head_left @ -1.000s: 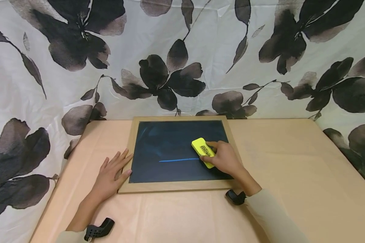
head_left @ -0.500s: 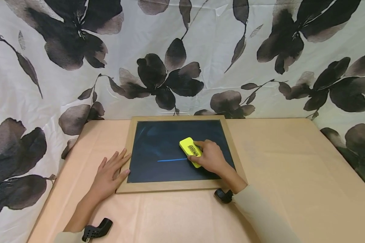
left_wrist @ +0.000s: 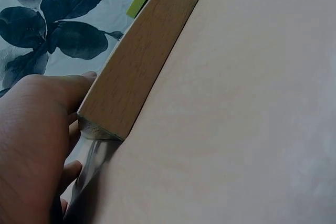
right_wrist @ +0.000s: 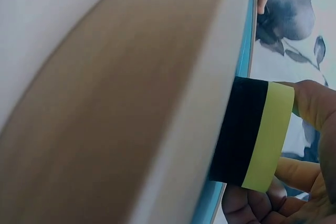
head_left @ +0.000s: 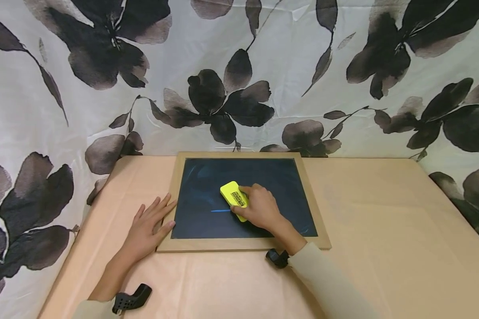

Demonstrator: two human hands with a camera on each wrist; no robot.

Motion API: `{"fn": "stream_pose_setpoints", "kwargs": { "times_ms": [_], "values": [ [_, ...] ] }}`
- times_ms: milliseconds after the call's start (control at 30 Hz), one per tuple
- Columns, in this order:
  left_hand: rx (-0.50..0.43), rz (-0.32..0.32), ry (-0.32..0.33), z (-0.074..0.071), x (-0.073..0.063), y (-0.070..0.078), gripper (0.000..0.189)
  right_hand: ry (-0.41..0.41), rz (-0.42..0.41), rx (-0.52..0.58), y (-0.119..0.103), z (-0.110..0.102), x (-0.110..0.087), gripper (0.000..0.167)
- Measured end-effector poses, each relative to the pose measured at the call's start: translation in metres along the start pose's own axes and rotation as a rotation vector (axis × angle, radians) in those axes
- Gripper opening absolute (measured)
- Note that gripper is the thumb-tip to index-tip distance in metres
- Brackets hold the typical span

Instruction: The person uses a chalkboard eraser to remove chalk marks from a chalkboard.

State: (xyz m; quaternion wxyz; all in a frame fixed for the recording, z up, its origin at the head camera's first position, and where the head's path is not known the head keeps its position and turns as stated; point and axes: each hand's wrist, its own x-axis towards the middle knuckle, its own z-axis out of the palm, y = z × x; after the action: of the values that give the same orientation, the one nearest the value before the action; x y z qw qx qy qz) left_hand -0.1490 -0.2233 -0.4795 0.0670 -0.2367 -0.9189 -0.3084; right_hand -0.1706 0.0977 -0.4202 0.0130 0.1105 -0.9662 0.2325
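A small blackboard (head_left: 199, 226) in a light wooden frame (head_left: 239, 244) lies on the table. My right hand (head_left: 261, 208) grips a yellow board eraser (head_left: 232, 195) by its sides, and the black felt (right_wrist: 239, 129) lies against the board in the right wrist view. A short blue line (head_left: 219, 211) runs leftward from the eraser; any part under the eraser is hidden. My left hand (head_left: 145, 232) rests with fingers spread at the left side of the frame, thumb and fingertips on its edge. In the left wrist view the left hand (left_wrist: 37, 135) is beside the frame corner (left_wrist: 105, 124).
The table (head_left: 383, 230) has a pale wood-coloured cover. Behind it hangs a white cloth (head_left: 295, 79) with dark flowers. Black wrist cameras (head_left: 131, 299) sit on both wrists. Faint chalk smears show at the board's upper left.
My right hand has slid the eraser leftward across the board along the blue line. Less of the line shows now, only its left end. The left hand has stayed at the frame.
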Motion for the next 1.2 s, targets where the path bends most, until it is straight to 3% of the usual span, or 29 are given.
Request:
{"fn": "stream_pose_setpoints", "kwargs": {
  "times_ms": [733, 1067, 1200],
  "values": [
    [-0.007, -0.013, -0.026, -0.007, 0.009, -0.003, 0.054, -0.103, -0.155, -0.054, -0.070, 0.027, 0.030, 0.060],
    [0.014, -0.020, -0.035, 0.002, 0.004, -0.002, 0.055, -0.202, -0.226, -0.104, -0.072, 0.026, 0.015, 0.063],
    [0.031, -0.018, -0.025, -0.001, 0.004, -0.002, 0.055, -0.202, -0.242, -0.097, -0.068, 0.022, 0.011, 0.062]
  ]
}}
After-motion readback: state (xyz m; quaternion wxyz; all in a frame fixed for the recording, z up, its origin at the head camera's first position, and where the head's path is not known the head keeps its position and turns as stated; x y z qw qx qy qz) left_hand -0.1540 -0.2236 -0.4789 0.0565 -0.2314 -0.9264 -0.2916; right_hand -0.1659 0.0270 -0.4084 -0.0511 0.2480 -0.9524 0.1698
